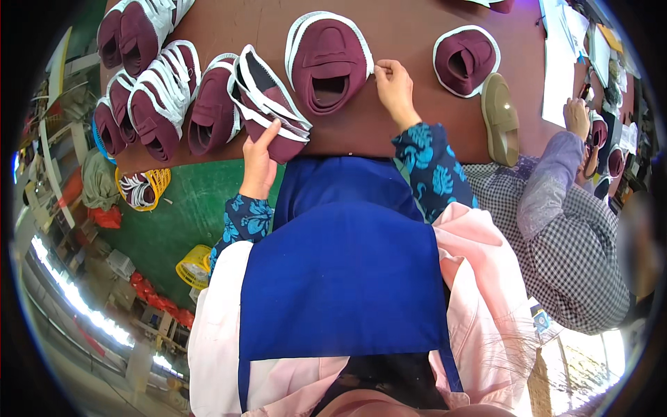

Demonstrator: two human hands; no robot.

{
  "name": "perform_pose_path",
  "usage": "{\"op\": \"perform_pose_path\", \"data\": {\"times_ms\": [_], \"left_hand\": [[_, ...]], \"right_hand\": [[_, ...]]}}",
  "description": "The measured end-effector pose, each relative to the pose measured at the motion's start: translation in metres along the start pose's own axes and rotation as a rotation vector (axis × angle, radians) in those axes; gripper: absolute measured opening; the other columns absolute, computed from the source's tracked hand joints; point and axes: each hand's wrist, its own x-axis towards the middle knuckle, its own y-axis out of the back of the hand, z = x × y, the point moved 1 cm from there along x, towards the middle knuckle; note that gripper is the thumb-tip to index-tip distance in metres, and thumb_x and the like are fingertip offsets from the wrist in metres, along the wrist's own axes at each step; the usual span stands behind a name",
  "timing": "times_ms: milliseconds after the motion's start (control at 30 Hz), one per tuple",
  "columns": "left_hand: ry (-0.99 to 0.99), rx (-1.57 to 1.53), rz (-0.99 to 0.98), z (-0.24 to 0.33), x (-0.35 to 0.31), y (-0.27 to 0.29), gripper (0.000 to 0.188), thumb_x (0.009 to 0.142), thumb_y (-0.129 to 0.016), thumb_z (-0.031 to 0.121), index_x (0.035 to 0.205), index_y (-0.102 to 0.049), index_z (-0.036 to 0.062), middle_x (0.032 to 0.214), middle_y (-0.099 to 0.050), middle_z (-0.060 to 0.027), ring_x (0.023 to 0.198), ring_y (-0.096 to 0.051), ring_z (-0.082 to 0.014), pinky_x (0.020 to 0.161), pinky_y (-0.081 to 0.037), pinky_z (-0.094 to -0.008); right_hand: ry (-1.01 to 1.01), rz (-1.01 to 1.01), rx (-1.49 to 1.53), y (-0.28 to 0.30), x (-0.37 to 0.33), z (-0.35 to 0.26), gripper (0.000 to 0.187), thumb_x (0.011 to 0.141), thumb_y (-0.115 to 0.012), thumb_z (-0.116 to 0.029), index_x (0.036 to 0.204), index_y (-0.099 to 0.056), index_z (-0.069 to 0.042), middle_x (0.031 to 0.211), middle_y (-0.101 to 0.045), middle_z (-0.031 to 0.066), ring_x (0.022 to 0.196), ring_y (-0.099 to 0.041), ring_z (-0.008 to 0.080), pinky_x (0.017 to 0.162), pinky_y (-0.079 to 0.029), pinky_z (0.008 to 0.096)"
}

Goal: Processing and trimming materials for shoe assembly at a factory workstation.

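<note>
My left hand (260,164) is closed on a few maroon shoe uppers (283,128) with white edging, its thumb lying over them. They are tilted at the table's near edge. Right of these, a stack of maroon loafer uppers (326,52) lies with toes away from me and openings toward me. At the stack's right edge is my right hand (394,92), its fingers curled in close to the white edging. Whatever those fingers pinch, if anything, is too small to make out.
Rows of maroon uppers (149,115) fill the table's left. On the right stand another maroon upper (467,61) and a tan loafer (500,121) at the brown table's (417,31) edge. A co-worker's sleeved arm (552,174) reaches in. A yellow basket (162,182) sits below left.
</note>
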Motion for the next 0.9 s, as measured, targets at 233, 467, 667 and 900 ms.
{"op": "perform_pose_path", "data": {"times_ms": [233, 467, 667, 900], "left_hand": [[-0.109, 0.112, -0.072, -0.01, -0.006, -0.01, 0.043, 0.087, -0.074, 0.005, 0.125, -0.056, -0.0008, 0.115, -0.065, -0.0084, 0.103, -0.065, -0.0163, 0.093, -0.052, -0.0318], [-0.4, 0.633, -0.082, -0.035, -0.014, -0.029, 0.041, 0.08, -0.083, 0.016, 0.111, -0.063, -0.0014, 0.101, -0.072, -0.0105, 0.09, -0.068, -0.0161, 0.082, -0.053, -0.0315], [-0.434, 0.746, -0.1, -0.039, -0.014, -0.035, 0.042, 0.08, -0.082, 0.017, 0.113, -0.063, -0.0011, 0.103, -0.072, -0.0118, 0.093, -0.069, -0.0196, 0.084, -0.053, -0.0335], [-0.392, 0.723, -0.074, -0.031, -0.008, -0.03, 0.044, 0.081, -0.081, 0.014, 0.117, -0.061, -0.0011, 0.107, -0.07, -0.0107, 0.096, -0.067, -0.0184, 0.085, -0.053, -0.0325]], "right_hand": [[0.094, 0.016, -0.181, -0.007, 0.003, -0.015, 0.013, 0.089, -0.065, -0.016, 0.093, -0.064, -0.004, 0.089, -0.067, 0.0146, 0.088, -0.066, 0.0332, 0.08, -0.051, 0.0435], [0.038, -0.061, -0.073, -0.007, -0.01, -0.023, 0.014, 0.089, -0.064, -0.012, 0.101, -0.061, -0.005, 0.09, -0.066, 0.0128, 0.081, -0.066, 0.0309, 0.078, -0.051, 0.0419], [0.076, -0.062, -0.038, -0.007, -0.005, -0.013, 0.015, 0.088, -0.069, -0.012, 0.098, -0.062, -0.005, 0.088, -0.066, 0.0095, 0.074, -0.064, 0.0235, 0.074, -0.051, 0.037], [0.053, -0.423, 0.356, 0.009, -0.069, -0.098, 0.012, 0.091, -0.069, -0.012, 0.093, -0.063, -0.002, 0.075, -0.065, 0.0089, 0.069, -0.064, 0.0146, 0.067, -0.051, 0.0297]]}}
